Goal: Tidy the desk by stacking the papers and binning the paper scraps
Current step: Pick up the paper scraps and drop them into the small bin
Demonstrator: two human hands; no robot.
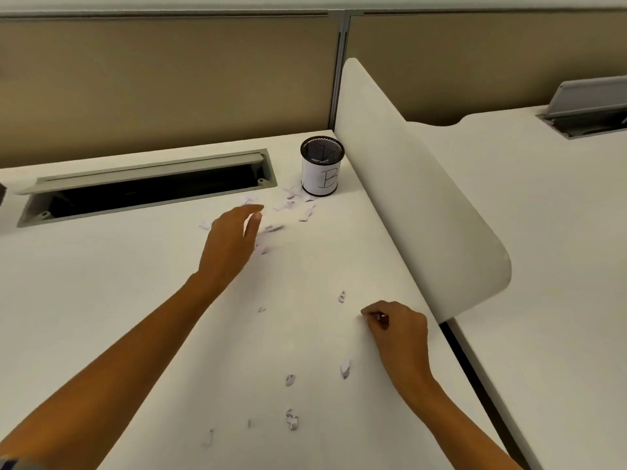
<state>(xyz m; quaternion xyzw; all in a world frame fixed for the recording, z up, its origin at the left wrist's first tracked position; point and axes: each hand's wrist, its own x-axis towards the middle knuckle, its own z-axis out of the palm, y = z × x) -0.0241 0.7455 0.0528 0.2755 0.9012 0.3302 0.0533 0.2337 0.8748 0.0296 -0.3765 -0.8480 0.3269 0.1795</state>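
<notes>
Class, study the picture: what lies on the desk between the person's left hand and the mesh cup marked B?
In the head view, loose torn paper scraps lie scattered on the desk between the left hand and the cup.

Head cam, fwd+down over desk (118, 283), close.
</notes>
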